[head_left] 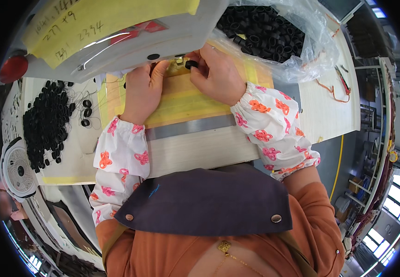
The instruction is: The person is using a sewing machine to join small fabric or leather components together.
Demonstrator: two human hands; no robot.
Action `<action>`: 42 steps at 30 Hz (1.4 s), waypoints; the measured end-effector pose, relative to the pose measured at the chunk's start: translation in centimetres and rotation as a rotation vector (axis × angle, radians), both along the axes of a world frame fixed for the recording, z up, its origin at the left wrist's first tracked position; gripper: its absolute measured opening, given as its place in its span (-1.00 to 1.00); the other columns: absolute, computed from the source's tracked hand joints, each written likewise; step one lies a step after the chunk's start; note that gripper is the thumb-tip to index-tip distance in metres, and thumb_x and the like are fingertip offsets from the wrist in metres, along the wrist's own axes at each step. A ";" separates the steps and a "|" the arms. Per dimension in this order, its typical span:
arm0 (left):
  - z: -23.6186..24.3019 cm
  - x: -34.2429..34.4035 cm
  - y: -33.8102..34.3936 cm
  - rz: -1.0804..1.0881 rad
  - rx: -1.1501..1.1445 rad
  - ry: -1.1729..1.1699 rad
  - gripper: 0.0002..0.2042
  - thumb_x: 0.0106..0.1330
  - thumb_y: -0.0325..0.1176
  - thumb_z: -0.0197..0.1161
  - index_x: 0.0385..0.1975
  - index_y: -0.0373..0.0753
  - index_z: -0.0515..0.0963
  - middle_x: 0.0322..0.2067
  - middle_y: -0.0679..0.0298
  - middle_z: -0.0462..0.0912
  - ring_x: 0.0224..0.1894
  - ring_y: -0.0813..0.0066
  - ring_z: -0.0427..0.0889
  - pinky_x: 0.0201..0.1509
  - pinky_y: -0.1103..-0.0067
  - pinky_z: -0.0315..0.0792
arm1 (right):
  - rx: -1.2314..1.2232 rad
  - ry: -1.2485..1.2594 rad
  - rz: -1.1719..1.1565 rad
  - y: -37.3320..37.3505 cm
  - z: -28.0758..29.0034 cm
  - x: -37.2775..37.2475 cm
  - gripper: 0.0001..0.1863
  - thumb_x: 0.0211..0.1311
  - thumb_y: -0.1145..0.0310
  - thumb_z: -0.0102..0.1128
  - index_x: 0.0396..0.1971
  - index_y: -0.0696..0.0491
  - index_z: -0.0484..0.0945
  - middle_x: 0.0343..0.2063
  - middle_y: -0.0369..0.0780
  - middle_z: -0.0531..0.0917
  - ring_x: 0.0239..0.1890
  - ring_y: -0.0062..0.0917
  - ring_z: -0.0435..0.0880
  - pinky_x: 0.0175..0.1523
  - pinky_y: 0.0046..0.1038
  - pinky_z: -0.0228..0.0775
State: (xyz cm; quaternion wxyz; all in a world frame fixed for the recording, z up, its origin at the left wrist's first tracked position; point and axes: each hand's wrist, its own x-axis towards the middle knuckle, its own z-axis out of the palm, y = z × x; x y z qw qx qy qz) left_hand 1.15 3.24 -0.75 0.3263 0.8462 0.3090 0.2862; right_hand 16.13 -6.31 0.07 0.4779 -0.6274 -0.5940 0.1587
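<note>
One small black ring (191, 64), pinched by the right hand (219, 76), sits so near the shiny metal foot (179, 60) that fingertips (201, 70) could get nipped — hold of the curled left hand (142, 92) unclear.

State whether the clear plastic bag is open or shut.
The bag is open: black rings show uncovered inside its spread mouth.

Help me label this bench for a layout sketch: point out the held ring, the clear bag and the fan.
Held ring (191, 64): head view, on its black outer side.
Clear bag (319, 50): head view, on its crumpled right side.
Fan (20, 171): head view, on its dark hub.
</note>
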 end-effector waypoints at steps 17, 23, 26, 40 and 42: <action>1.1 -0.4 -0.6 -0.251 -0.628 -0.167 -0.73 0.04 -0.49 0.25 -0.22 -0.31 0.50 -0.68 0.54 0.25 -0.60 0.82 0.18 -0.54 0.80 0.11 | -0.390 1.058 0.098 -0.6 1.6 -0.2 -0.83 0.13 0.48 0.05 -0.35 0.27 0.36 -0.51 -0.14 0.54 -0.54 -0.51 0.59 -0.46 -0.58 0.49; 1.3 -0.3 -0.8 -0.241 -0.575 -0.158 -0.74 0.04 -0.46 0.27 -0.24 -0.31 0.50 -0.67 0.55 0.26 -0.61 0.81 0.17 -0.55 0.80 0.11 | -0.400 1.065 0.119 -0.4 1.5 -0.1 -0.83 0.13 0.48 0.06 -0.35 0.27 0.36 -0.52 -0.14 0.54 -0.53 -0.51 0.60 -0.46 -0.59 0.49; 1.4 -0.3 -0.8 -0.227 -0.588 -0.158 -0.78 0.07 -0.44 0.25 -0.28 -0.34 0.49 -0.64 0.52 0.35 -0.58 0.82 0.25 -0.52 0.81 0.17 | -0.349 0.998 0.118 -0.6 1.2 -0.4 -0.83 0.12 0.52 0.05 -0.31 0.27 0.36 -0.46 -0.17 0.53 -0.48 -0.55 0.58 -0.40 -0.60 0.47; 1.6 -0.1 -0.8 -0.238 -0.583 -0.135 -0.83 0.09 -0.42 0.24 -0.36 -0.34 0.50 -0.58 0.50 0.43 -0.55 0.82 0.31 -0.50 0.82 0.20 | 0.137 -0.025 0.003 -0.8 -0.2 -1.5 -0.83 -0.02 0.66 0.08 -0.35 0.22 0.43 -0.39 -0.26 0.55 -0.36 -0.64 0.56 -0.25 -0.61 0.45; 1.4 -0.2 -0.9 -0.186 -0.536 -0.178 -0.84 0.07 -0.43 0.27 -0.38 -0.32 0.50 -0.60 0.52 0.41 -0.58 0.83 0.25 -0.55 0.81 0.16 | 0.130 0.100 -0.043 -0.7 -0.1 -1.8 -0.81 -0.02 0.66 0.10 -0.34 0.22 0.43 -0.41 -0.25 0.55 -0.37 -0.64 0.56 -0.25 -0.61 0.44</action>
